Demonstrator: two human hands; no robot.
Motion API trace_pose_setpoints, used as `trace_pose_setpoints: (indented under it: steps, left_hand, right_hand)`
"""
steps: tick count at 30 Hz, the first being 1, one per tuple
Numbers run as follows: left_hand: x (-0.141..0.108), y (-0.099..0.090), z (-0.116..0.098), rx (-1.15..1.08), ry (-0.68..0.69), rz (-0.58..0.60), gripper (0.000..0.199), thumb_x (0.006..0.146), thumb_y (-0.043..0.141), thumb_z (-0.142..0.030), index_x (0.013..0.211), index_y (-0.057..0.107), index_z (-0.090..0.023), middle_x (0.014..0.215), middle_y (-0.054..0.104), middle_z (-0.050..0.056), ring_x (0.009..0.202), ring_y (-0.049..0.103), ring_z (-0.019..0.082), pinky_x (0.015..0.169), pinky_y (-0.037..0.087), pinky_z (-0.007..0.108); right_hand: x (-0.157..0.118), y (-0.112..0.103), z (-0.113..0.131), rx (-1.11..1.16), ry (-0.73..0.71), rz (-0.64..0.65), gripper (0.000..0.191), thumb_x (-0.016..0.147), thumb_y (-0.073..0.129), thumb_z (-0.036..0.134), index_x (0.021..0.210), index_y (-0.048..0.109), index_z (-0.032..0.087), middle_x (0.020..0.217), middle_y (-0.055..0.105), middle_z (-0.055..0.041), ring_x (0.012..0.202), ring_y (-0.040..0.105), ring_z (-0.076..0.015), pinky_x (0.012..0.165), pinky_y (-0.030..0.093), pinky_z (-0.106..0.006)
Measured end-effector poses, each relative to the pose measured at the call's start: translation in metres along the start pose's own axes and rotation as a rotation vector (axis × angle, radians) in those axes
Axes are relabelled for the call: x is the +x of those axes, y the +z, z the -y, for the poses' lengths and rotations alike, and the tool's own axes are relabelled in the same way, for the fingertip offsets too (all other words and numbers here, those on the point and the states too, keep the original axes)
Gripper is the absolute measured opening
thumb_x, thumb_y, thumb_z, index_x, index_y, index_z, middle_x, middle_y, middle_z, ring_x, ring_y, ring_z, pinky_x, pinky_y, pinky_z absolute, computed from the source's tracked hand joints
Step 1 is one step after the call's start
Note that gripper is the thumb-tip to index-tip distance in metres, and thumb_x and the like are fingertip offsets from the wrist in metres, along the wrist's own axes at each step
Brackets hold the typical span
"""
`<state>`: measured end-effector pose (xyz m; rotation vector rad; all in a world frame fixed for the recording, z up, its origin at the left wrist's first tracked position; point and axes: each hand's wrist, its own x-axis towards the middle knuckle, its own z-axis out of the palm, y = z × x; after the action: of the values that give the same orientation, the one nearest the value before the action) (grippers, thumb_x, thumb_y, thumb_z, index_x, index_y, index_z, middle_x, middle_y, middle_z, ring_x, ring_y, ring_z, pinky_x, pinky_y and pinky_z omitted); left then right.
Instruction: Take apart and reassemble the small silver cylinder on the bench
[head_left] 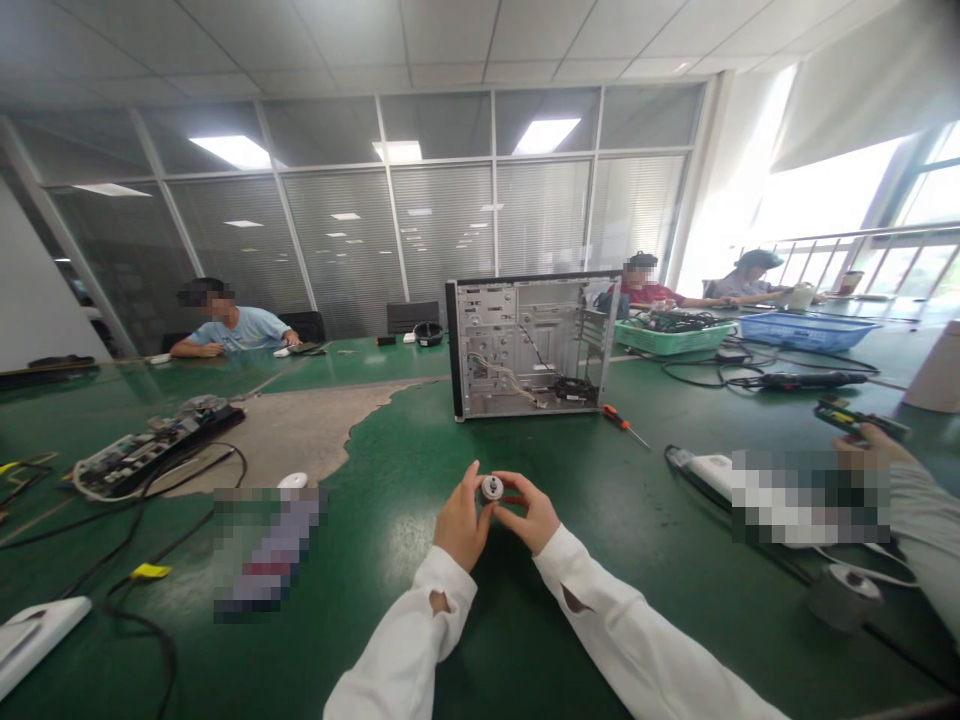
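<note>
Both of my hands meet over the green table [420, 620] just in front of me. Between them is a small round white part with a dark centre [492, 488]. My left hand [459, 525] pinches it from the left with thumb and fingers. From the right, my right hand [529, 510] closes its fingertips on the same part. Both arms wear white sleeves. An open computer case [529, 345] stands upright beyond my hands, its inside facing me with loose cables in it.
An orange-handled screwdriver [622, 422] lies right of the case. A circuit board with cables [150, 445] lies at left, a white power strip [712, 470] at right beside another person's hand [870, 450]. Green [667, 335] and blue baskets [806, 330] stand far right. Other people sit at the far side.
</note>
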<state>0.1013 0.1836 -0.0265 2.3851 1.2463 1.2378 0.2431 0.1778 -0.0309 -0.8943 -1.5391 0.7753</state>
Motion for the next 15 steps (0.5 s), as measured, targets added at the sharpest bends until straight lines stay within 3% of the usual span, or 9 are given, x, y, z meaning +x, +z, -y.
trace_pose_setpoints:
  steps: [5, 10, 15]
  left_hand:
    - [0.0, -0.004, -0.004, -0.096, -0.001, -0.001, 0.048, 0.076, 0.045, -0.022, 0.122, 0.03, -0.021, 0.117, 0.05, 0.007, 0.106, 0.047, 0.018, 0.09, 0.038, 0.036]
    - [0.0, -0.009, -0.012, -0.308, -0.099, -0.019, 0.042, 0.073, 0.049, -0.025, 0.115, 0.042, -0.024, 0.118, 0.049, 0.004, 0.11, 0.042, 0.02, 0.095, 0.032, 0.036]
    - [0.0, -0.01, -0.014, -0.236, -0.038, -0.026, 0.036, 0.075, 0.047, -0.026, 0.111, 0.048, -0.024, 0.116, 0.051, 0.002, 0.109, 0.044, 0.02, 0.096, 0.031, 0.036]
  right_hand:
    - [-0.001, -0.003, 0.011, -0.147, -0.076, -0.045, 0.035, 0.063, 0.059, 0.022, 0.097, 0.053, 0.021, 0.094, 0.056, -0.0046, 0.084, 0.053, -0.0175, 0.068, 0.047, -0.029]
    - [-0.001, -0.005, 0.016, -0.238, -0.184, -0.065, 0.032, 0.064, 0.059, 0.023, 0.095, 0.055, 0.022, 0.096, 0.056, -0.0059, 0.085, 0.052, -0.019, 0.066, 0.047, -0.03]
    - [-0.003, -0.005, 0.02, -0.3, -0.261, -0.105, 0.03, 0.065, 0.058, 0.026, 0.096, 0.057, 0.023, 0.097, 0.057, -0.007, 0.091, 0.05, -0.0209, 0.066, 0.047, -0.031]
